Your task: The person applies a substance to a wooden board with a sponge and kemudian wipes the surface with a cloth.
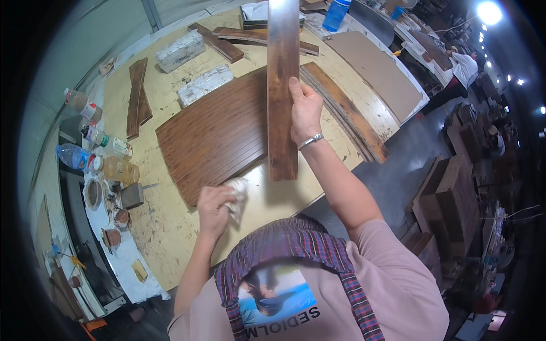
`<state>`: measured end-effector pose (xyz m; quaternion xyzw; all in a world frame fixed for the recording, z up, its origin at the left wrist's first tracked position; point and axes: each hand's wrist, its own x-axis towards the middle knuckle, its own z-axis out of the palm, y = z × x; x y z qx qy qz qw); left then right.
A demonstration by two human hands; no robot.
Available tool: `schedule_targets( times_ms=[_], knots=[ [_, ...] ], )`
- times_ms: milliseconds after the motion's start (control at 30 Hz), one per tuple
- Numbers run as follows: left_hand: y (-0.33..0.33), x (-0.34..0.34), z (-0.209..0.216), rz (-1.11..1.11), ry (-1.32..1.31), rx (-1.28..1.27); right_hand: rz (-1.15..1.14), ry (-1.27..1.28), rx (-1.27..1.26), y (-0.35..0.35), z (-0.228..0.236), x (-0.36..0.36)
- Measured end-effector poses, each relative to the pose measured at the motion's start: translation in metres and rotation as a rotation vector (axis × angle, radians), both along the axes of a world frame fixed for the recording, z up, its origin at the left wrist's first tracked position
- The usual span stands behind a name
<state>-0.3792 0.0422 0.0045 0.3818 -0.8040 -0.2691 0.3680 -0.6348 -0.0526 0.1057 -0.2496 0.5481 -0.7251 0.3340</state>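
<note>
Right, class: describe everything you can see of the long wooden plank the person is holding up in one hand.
The plank is a long, narrow board of dark brown wood with a glossy, slightly streaked finish that catches light. It is held lengthwise, running from the top edge of the view down to its squared lower end above the pale workbench. The right hand grips its right edge near the middle, fingers wrapped round it. It hangs over a panel of joined dark boards. The left hand, holding a cloth, does not touch it.
</note>
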Motion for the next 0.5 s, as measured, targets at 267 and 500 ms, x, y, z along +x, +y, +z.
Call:
schedule_targets(
  times_ms=[267,500],
  knots=[
    [-0.044,-0.063,0.089,-0.062,-0.244,-0.574,0.381,0.242,0.129,0.033,-0.025,0.035],
    [-0.166,0.006,0.108,0.461,-0.206,-0.698,0.610,0.725,0.329,0.085,-0.024,0.013]
  ],
)
